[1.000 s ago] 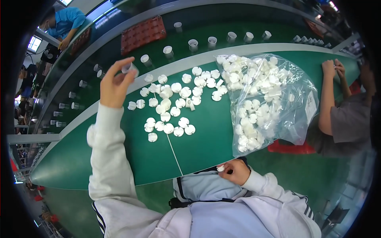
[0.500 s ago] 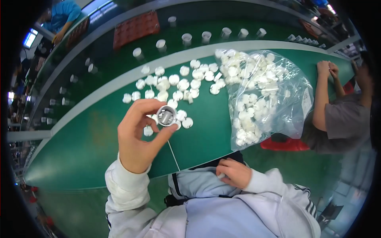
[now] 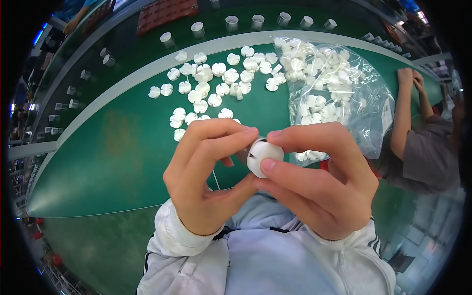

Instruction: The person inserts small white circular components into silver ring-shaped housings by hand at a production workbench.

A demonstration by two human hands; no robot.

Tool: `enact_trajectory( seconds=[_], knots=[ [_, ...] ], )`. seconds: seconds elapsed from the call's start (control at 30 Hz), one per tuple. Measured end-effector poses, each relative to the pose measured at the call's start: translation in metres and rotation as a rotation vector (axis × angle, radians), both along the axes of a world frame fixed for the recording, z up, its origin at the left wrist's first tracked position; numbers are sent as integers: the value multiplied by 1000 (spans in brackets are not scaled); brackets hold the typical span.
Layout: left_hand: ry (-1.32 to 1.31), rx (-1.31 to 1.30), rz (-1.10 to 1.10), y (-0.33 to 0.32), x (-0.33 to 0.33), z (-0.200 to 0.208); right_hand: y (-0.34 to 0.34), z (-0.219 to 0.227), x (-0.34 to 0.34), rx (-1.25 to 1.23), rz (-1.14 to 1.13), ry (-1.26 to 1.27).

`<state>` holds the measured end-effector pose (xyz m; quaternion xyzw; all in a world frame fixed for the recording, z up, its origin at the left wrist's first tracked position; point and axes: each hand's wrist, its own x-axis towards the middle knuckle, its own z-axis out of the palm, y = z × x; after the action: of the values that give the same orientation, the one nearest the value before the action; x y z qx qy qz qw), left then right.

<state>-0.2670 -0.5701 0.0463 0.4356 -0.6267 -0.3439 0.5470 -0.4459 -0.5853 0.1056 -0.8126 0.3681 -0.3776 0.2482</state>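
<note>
In front of my lap, both hands meet at one small part. My left hand [image 3: 204, 172] is closed around a short white cylinder [image 3: 242, 156], mostly hidden by fingers and by the cap over its end. My right hand [image 3: 324, 179] pinches a round white plastic cap [image 3: 266, 156] with dark notches at its rim, thumb on its face. The cap lies against the cylinder's end; how deep it sits I cannot tell. Beyond the hands, many loose white notched caps [image 3: 202, 89] are scattered over the green table [image 3: 108, 162].
A clear plastic bag [image 3: 366, 105] full of white caps lies to the right. White cylinders [image 3: 232, 22] stand spaced along the dark green strip behind the pale rail [image 3: 147, 66]. A red-brown tray [image 3: 167, 14] is at the back. Another person's forearm [image 3: 403, 115] rests at the right.
My right hand has risen from my lap to the cylinder, bringing a white cap against its end. My left hand has moved right and nearer, turning the cylinder's open end out of sight.
</note>
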Motion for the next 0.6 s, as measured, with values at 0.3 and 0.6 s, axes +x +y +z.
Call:
enact_trajectory(
  seconds=[0.3,0.6],
  knots=[
    [-66,-84,19,-1,3,-4,3,0,9,108,-79,-3],
    [-116,-112,2,-4,6,-2,-1,-12,-5,-384,12,204]
  ],
)
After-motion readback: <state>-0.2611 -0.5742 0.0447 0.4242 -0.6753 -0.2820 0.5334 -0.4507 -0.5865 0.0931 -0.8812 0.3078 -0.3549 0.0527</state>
